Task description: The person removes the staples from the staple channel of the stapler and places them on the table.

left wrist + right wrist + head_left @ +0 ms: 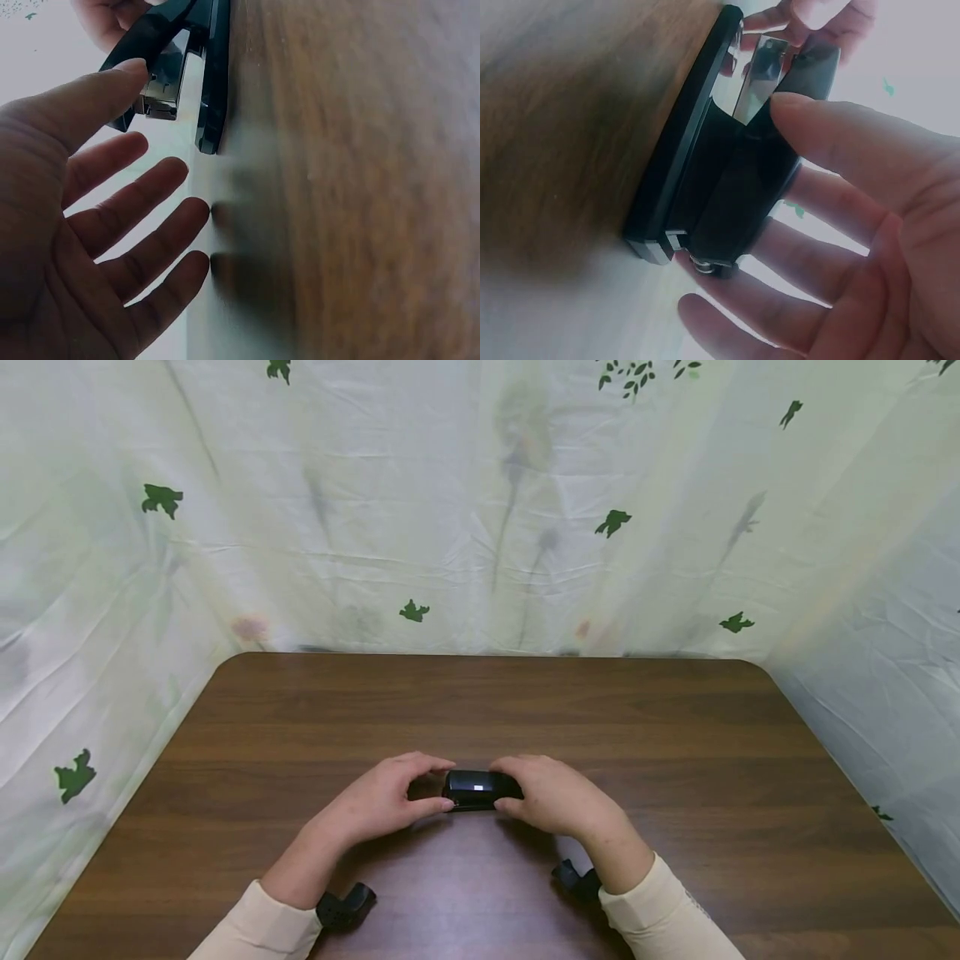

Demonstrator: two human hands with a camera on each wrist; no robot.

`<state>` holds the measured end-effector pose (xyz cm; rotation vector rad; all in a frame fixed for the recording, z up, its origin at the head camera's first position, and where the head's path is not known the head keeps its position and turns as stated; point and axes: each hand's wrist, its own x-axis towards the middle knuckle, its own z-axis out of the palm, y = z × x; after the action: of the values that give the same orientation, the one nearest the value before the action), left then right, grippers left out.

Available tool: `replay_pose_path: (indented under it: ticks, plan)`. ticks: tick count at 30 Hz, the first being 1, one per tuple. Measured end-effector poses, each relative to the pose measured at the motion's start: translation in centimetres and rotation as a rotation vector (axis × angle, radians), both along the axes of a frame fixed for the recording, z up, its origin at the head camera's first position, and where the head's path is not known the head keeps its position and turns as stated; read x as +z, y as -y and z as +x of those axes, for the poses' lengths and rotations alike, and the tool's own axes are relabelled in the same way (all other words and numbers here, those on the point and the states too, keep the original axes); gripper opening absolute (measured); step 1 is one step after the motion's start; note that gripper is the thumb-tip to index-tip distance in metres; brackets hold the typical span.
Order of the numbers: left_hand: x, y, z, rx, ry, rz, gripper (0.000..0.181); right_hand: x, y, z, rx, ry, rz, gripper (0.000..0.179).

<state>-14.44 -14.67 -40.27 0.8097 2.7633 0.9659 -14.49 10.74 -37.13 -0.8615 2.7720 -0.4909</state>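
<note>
A black stapler [472, 783] lies lengthwise between the two hands, its base right at the tabletop. In the left wrist view, its upper arm stands apart from its base [214, 97], and the metal magazine shows between them. My left hand [390, 793] holds the front end between thumb and index finger, the other fingers spread below it in the left wrist view. From the other side, my right hand [551, 793] grips the rear part. In the right wrist view, its thumb presses on the near side of the upper arm [742, 180], and its fingers reach round behind.
The brown wooden table [480, 710] has rounded far corners. A pale curtain [450, 527] with green leaf prints hangs behind it and along both sides. A black wrist device sits at each cuff, the left one [347, 907] and the right one [576, 881] near the tabletop.
</note>
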Motion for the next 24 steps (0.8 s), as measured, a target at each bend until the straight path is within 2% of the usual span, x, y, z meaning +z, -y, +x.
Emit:
replay_pose_path:
  ticks: [12, 16, 24]
  plan:
    - [-0.8, -0.7, -0.1, 0.004, -0.065, -0.019, 0.048, 0.0, 0.7, 0.2, 0.034, -0.072, -0.055, 0.036]
    - [-1.3, -0.7, 0.0, 0.025, -0.087, -0.021, 0.045, -0.2, 0.9, 0.2, 0.043, -0.087, -0.067, 0.036]
    - [-2.8, -0.9, -0.2, 0.082, -0.149, 0.052, 0.038, -0.5, 1.4, 0.3, 0.046, -0.094, -0.087, 0.037]
